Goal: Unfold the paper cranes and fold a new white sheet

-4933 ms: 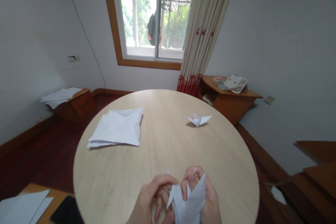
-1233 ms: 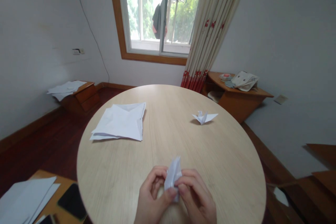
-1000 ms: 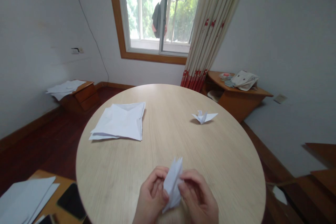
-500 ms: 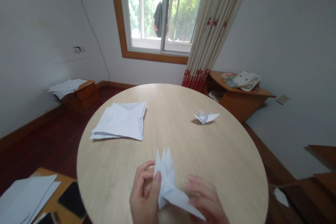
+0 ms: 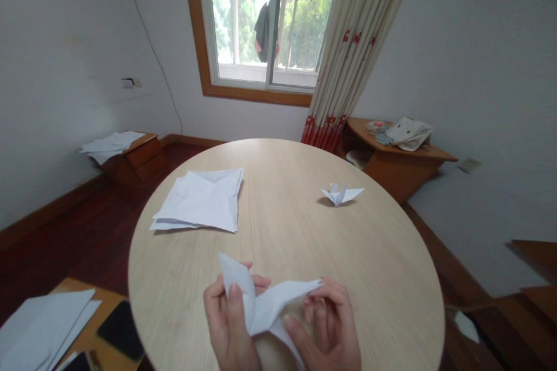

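Observation:
A partly folded white origami paper (image 5: 266,308) is held between my hands above the near part of the round table. My left hand (image 5: 230,319) grips its left flap, thumb in front and fingers behind. At the right, my right hand (image 5: 328,322) has its fingertips on the end of a pointed flap, with the thumb by a lower flap. A finished paper crane (image 5: 338,195) stands at the right on the table, its wings spread. To the left lies a stack of white paper squares (image 5: 200,200), with creases in the top sheet.
The round wooden table (image 5: 278,168) fills the middle. Low at the left, a wooden surface carries more white paper (image 5: 41,330) and a black phone (image 5: 120,330). A small cabinet (image 5: 145,156) and a corner desk (image 5: 400,165) stand beyond, near a curtain (image 5: 352,52).
The folded paper has turned, its upright points now spread to left and right. My right hand has come up and taken hold of the right-hand point.

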Action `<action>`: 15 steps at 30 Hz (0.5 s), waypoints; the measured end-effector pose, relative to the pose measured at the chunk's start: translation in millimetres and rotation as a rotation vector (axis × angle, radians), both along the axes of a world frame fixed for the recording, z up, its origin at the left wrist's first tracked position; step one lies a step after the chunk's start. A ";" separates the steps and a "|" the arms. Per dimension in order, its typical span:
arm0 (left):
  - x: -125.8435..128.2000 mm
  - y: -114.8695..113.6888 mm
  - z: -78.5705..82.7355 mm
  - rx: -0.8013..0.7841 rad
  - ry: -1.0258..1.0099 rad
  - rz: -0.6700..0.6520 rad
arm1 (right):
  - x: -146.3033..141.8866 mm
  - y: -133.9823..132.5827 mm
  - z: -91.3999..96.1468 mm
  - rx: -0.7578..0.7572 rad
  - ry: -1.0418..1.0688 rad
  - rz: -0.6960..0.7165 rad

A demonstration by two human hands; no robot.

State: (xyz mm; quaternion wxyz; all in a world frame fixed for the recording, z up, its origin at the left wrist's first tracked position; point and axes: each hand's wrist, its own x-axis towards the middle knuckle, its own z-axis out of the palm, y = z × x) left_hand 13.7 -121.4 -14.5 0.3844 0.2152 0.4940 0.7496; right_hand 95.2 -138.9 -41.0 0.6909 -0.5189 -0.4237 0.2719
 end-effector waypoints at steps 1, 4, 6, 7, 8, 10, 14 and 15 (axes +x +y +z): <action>-0.7 0.1 0.1 -0.011 -0.028 0.020 | -2.4 0.7 -1.6 0.011 -0.008 -0.011; -4.8 3.0 -2.1 -0.056 -0.105 -0.031 | -6.4 -0.9 -2.9 0.049 0.006 0.089; -6.7 6.6 -5.5 -0.044 -0.104 -0.100 | -3.8 -2.4 0.7 0.072 -0.033 0.177; -7.3 8.3 -7.7 -0.013 -0.068 -0.098 | -1.2 -2.7 3.8 0.080 -0.077 0.192; -7.7 9.5 -10.1 0.021 -0.004 -0.073 | 1.3 -2.7 7.5 0.091 -0.130 0.180; -8.9 9.8 -15.7 0.058 0.152 -0.061 | 4.2 -1.9 15.8 0.101 -0.222 0.117; -13.1 3.6 -27.4 0.057 0.259 -0.364 | -4.5 -0.7 28.6 0.145 -0.320 0.079; -13.6 2.0 -29.3 0.067 0.242 -0.388 | -7.6 -0.7 30.2 0.160 -0.325 0.087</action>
